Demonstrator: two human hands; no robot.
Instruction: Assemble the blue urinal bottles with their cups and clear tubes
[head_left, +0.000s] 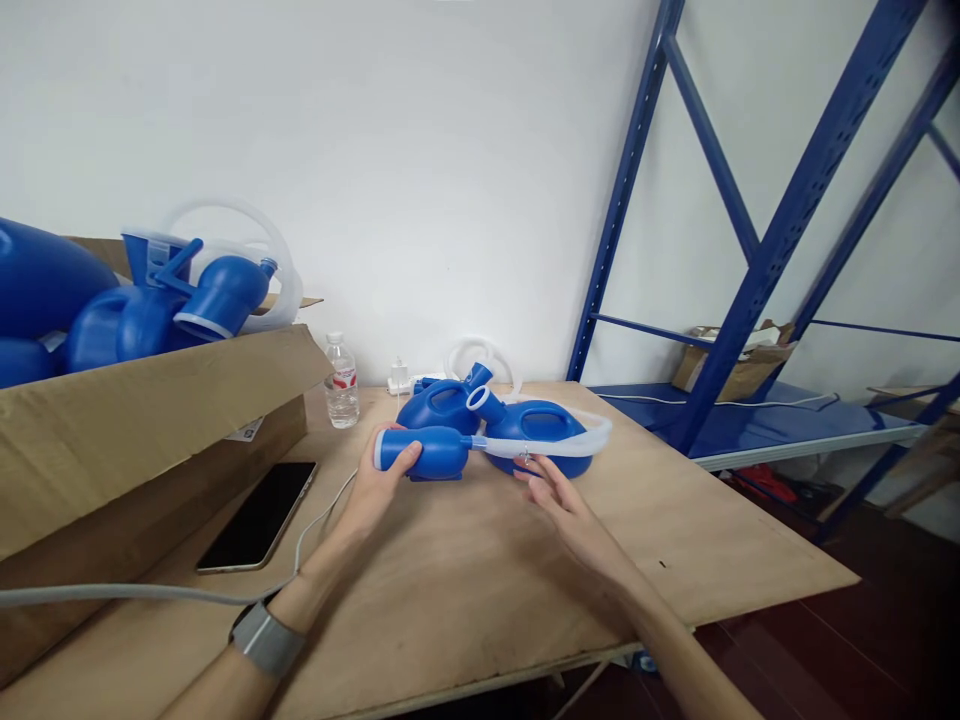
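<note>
Blue receptacle: centre of the frame, held above the table (450, 580) in front of two jugs, pale-rimmed end to the left, narrow neck to the right; the blue receptacle (442, 452) looks like thin, light plastic, likely stiff and rather slick.
Where to hold: the rounded body suits a wrapped grip; the neck seems better for steadying the joint.
Clear tube: the clear tube (504, 448) runs right from the neck and bends back at right of centre; probably light and springy, apt to kink or tug.
Left hand: the left hand (381, 482) wraps the receptacle's rimmed end, thumb across the front.
Right hand: the right hand (559, 500) has half-curled fingers at the tube's underside, by a small metal piece (526, 456); whether they pinch anything, I cannot tell.
In the way: the right jug (551, 426) and left jug (431, 411) crowd the space directly behind.
Left side: a loaded carton (187, 382), phone (259, 515), water bottle (343, 385) and grey cable (307, 530), which could snag the left forearm.
Upper right: a blue rack (750, 270), well apart from the hands.
</note>
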